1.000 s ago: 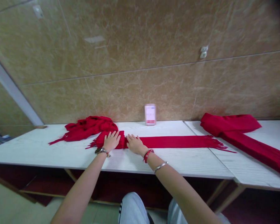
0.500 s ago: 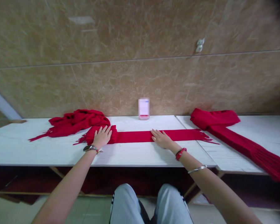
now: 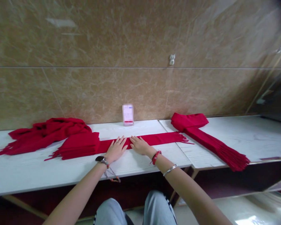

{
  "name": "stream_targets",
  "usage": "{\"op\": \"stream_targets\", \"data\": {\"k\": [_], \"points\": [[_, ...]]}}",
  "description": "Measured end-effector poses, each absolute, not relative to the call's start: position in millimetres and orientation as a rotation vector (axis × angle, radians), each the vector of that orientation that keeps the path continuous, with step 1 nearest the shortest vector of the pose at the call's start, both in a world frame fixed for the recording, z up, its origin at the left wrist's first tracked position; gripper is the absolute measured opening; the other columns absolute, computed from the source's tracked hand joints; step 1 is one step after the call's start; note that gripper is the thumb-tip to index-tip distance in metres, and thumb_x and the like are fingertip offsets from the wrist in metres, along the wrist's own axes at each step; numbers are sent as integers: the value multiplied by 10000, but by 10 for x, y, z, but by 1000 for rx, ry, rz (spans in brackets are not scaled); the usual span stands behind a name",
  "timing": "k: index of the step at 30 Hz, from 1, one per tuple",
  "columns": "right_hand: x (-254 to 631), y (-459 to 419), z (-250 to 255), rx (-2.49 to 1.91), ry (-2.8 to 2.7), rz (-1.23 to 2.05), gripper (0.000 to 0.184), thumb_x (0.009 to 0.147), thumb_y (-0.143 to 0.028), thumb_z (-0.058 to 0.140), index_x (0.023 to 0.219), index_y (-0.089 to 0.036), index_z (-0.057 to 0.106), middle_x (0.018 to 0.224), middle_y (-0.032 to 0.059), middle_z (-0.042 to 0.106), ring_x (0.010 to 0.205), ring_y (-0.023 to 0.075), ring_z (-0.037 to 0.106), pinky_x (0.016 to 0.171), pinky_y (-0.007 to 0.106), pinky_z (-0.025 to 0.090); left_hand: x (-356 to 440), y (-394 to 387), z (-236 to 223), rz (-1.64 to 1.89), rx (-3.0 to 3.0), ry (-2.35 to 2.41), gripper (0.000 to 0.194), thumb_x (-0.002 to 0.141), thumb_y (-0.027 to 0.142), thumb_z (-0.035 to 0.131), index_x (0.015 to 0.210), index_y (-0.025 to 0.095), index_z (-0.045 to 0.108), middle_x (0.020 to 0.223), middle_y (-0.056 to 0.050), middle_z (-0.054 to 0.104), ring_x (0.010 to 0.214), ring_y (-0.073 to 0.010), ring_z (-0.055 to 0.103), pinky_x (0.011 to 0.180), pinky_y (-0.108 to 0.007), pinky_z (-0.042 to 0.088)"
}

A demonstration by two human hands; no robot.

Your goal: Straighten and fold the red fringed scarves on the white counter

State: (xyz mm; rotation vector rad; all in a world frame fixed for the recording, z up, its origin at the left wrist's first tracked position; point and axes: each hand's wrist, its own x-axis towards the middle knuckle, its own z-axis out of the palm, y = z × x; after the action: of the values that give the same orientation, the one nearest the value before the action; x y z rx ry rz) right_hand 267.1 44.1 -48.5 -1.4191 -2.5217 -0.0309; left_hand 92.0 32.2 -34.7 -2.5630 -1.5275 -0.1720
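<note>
A red fringed scarf (image 3: pixel 161 138) lies lengthwise along the white tabletop, its left part stacked in flat folded layers and its right part stretched out as a narrow strip. My left hand (image 3: pixel 115 150) rests flat on the strip just right of the folded stack, fingers spread. Close beside it, my right hand (image 3: pixel 140 145) also lies flat on the strip, palm down with fingers stretched out. Neither hand grips the cloth. The scarf's fringe spreads at both its left and right ends.
A crumpled red scarf (image 3: pixel 53 132) lies behind the folded stack at the left. Another red scarf (image 3: pixel 208 145), bent over itself, lies at the right with its fringe at the front edge. A phone-like card with a blurred face (image 3: pixel 128 115) leans on the wall (image 3: pixel 103 90).
My left hand has left the folded stack and moved right onto the strip. My right hand slid right along the strip, then came back beside the left. The view has turned right.
</note>
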Motion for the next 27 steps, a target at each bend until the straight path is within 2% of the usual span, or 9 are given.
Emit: {"op": "stream_targets", "data": {"k": [5,10,16,20,24,27], "points": [[3275,458,-588,-1588,-2511,-184,459,918,-290,276,1329,-93,337,1399,155,318,1288,246,282,1004,464,291,845,427,-471,-71,-2631,-1526,479,910,332,277,1367,190,303,1435,-72,251,1317,-247,212,1029,-441,227],[4116,483,-654,-1661,-2608,-435,364,894,-152,314,1199,-103,506,1378,175,346,1281,284,285,972,494,335,863,411,-393,-28,-2661,-1561,492,911,331,266,1384,195,264,1444,-62,220,1327,-244,178,1036,-443,206],[4748,470,-666,-1758,-2535,-557,350,841,-52,364,1107,-120,581,1300,209,435,1221,306,382,893,509,418,859,367,-365,33,-2665,-1573,503,908,324,255,1387,170,253,1451,-66,193,1333,-239,157,1038,-446,194],[4621,476,-587,-1764,-2505,-521,359,892,-150,321,1177,-74,525,1328,223,397,1245,326,339,914,528,383,934,476,-364,-2,-2684,-1625,491,897,315,271,1364,165,304,1441,-88,232,1322,-252,194,1026,-472,210],[4169,543,-564,-1657,-2473,-374,455,919,-258,294,1317,-43,346,1376,205,338,1279,279,289,977,473,336,1330,650,-331,-308,-2707,-1543,457,891,288,288,1303,122,397,1395,-131,330,1294,-204,272,1022,-370,260],[4042,578,-610,-1619,-2529,-331,435,923,-271,293,1308,-82,368,1377,185,348,1280,250,295,977,449,340,1634,708,-356,-379,-2731,-1440,452,905,334,291,1309,158,390,1416,-105,297,1302,-218,254,1021,-390,257]]}}
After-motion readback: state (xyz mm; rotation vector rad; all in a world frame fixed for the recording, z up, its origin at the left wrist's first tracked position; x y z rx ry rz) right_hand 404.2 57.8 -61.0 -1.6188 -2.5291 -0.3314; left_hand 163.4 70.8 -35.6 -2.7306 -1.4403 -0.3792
